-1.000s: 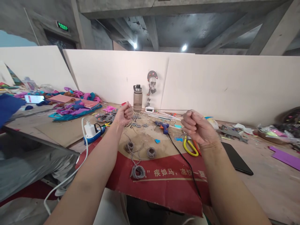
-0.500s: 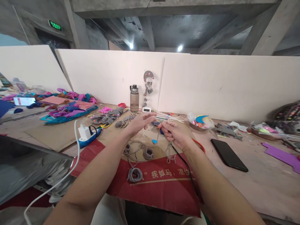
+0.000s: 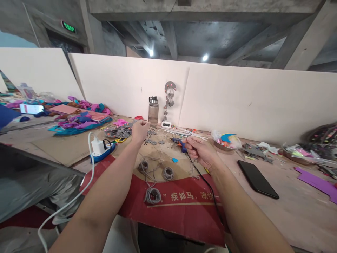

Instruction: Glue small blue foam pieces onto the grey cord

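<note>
In the head view, the cord work looks partway along, as a judgement: a grey crescent ornament [image 3: 170, 86] with strung pieces stands assembled against the white panel [image 3: 223, 98], while much of the cord lies unused in three coils [image 3: 152, 196] on the red and brown cardboard [image 3: 184, 218] and a heap of grey cut pieces [image 3: 121, 132] lies unstrung on the counter [image 3: 297, 207]. The left hand [image 3: 140, 131] is raised beyond the coils, its thumb and fingers drawn together; the right hand [image 3: 199, 150] hangs just beside the glue gun [image 3: 183, 147], its fingertips pinched. Whether a thin length of cord runs between the two I cannot tell, nor what either pinch holds. The coils lie nearer the body than the fingers, between the forearms and touched by neither hand, and a loose strand [image 3: 194, 170] lies just below the right hand, near the black cable [image 3: 204, 174].
</note>
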Motion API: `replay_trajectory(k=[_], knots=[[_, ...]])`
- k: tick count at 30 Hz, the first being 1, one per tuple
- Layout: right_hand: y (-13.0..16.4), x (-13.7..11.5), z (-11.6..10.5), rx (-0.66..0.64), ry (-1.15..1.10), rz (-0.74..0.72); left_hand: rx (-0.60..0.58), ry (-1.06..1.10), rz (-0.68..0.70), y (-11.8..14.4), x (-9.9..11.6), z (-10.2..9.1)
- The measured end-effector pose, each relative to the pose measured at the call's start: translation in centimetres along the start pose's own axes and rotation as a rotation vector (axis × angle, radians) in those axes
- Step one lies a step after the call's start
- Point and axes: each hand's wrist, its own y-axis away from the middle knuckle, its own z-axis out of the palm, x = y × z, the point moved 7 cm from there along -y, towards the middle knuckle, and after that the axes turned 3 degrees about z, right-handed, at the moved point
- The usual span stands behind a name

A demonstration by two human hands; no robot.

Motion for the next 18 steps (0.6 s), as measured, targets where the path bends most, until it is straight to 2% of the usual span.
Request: replay_trajectory(k=[1,3,5,6,7,8,11,13,14,16,18], knots=[[0.0,-0.1,0.0,0.0,-0.006,0.001,0.085,-0.158,0.053,-0.3,0.0,-0.9],[0.1,-0.2,0.1,-0.001,-0.01,0.001,0.11,-0.385,0.112,-0.5,0.0,-1.0],[0.2,-0.1,0.2,0.0,0.003,0.006,0.09,-0.449,0.185,0.0,0.8,0.0],[0.2,0.1,0.3,0.003,0.018,0.013,0.067,-0.406,0.231,0.6,1.5,0.8],[0.1,0.3,0.4,0.006,0.036,0.022,-0.022,-0.307,0.269,1.4,2.3,2.1],[0.1,0.5,0.5,0.009,0.055,0.032,-0.177,-0.164,0.286,2.5,3.0,3.7],[-0.3,1.3,0.4,0.024,0.097,0.047,-0.663,0.251,0.161,6.8,4.8,8.1],[-0.4,1.5,0.3,0.034,0.107,0.041,-0.933,0.329,0.091,9.5,5.4,9.8],[-0.5,1.6,0.3,0.041,0.108,0.034,-0.98,0.307,0.082,10.0,5.4,10.1],[-0.5,1.5,0.2,0.047,0.113,0.027,-0.93,0.243,0.07,9.3,4.7,9.8],[-0.4,1.4,0.1,0.059,0.12,0.025,-0.778,0.217,0.043,7.1,3.5,8.7]])
